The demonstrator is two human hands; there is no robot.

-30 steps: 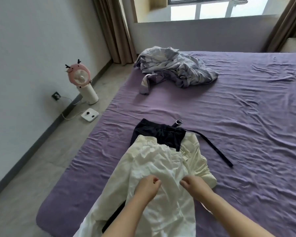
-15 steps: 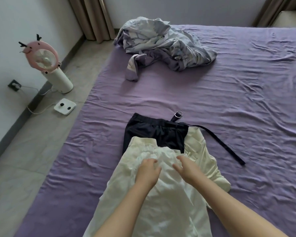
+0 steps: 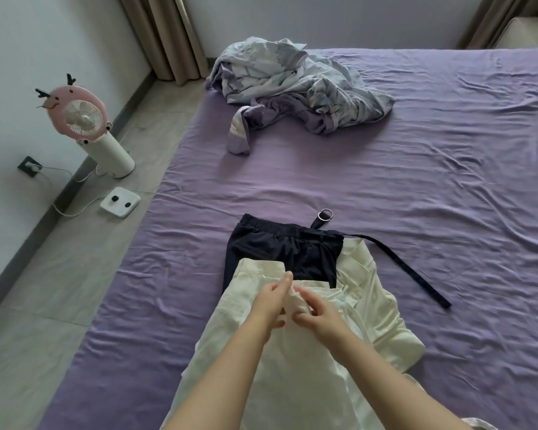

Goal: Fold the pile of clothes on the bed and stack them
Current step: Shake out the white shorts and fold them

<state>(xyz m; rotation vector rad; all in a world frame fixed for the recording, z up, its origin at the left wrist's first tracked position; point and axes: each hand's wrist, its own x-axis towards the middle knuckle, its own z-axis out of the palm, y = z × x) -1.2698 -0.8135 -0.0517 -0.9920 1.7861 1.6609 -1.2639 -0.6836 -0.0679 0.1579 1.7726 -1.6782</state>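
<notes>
A cream-white garment point(image 3: 255, 293) lies spread on the purple bed point(image 3: 416, 197) in front of me, partly over a dark navy garment point(image 3: 280, 249) with a long dark belt point(image 3: 398, 262) and metal ring. My left hand point(image 3: 269, 302) and my right hand point(image 3: 319, 315) meet over the white garment's upper edge, both pinching a bunched fold of its cloth between them. A crumpled grey-lilac patterned garment point(image 3: 295, 85) lies at the far side of the bed.
A pink deer-faced fan on a white stand point(image 3: 84, 125) and a white floor scale point(image 3: 120, 201) sit on the grey floor left of the bed, with a cord to a wall socket. Curtains hang at the back.
My view has tilted down and closer. Both hands have come together and gathered a small fold of the white garment's top edge, lifting it slightly.
</notes>
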